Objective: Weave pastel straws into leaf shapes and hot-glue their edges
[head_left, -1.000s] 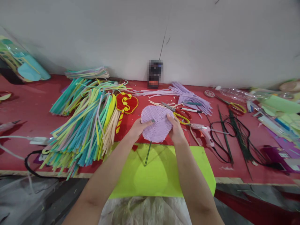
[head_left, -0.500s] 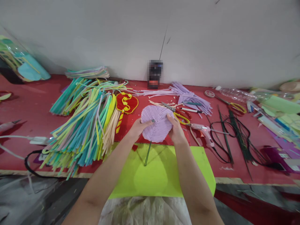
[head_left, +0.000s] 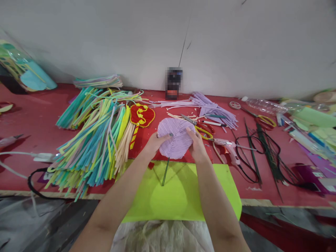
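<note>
The left hand [head_left: 154, 144] and right hand [head_left: 197, 146] are holding the lilac disc [head_left: 176, 141] by opposite sides, inward of the bench's [head_left: 28, 117] front edge. It's probably weighing little, flexing softly, crushing easily; sides or dark stems [head_left: 165, 172] are suiting the grip.

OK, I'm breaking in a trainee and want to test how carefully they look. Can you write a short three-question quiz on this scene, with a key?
1. True or false: the left hand and the right hand both hold the purple disc.
2. Fill in: the red fan is edged in ____.
3. Where does the glue gun lie? A: left of the left hand. B: right of the right hand. C: on the purple disc.
Key: 1 true; 2 yellow; 3 B.
</note>
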### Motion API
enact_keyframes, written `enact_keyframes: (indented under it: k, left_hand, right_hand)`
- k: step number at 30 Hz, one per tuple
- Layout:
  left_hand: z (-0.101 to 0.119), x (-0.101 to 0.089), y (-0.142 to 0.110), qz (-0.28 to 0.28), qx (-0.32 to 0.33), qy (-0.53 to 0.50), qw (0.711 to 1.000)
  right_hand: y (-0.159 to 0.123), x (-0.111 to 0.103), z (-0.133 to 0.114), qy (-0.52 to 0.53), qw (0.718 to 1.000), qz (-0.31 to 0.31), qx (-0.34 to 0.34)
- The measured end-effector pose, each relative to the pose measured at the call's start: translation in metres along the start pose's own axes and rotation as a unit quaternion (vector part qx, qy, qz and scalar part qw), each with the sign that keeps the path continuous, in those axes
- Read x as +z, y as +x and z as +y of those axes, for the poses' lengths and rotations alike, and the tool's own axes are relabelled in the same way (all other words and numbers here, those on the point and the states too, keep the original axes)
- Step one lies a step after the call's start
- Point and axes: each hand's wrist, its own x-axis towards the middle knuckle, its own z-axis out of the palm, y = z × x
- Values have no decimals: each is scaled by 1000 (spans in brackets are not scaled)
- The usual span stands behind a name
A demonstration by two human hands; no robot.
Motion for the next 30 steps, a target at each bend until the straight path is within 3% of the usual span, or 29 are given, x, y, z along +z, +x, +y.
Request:
enact_keyframes:
  k: [20,30]
  left_hand:
    - [4,2,-4,-25,15,-65,997]
    - [4,2,-4,-33,16,-50,998]
  right_hand:
    - [2,-2,4,-16,999,-29,23]
    - [2,-3,4,-14,999,-14,42]
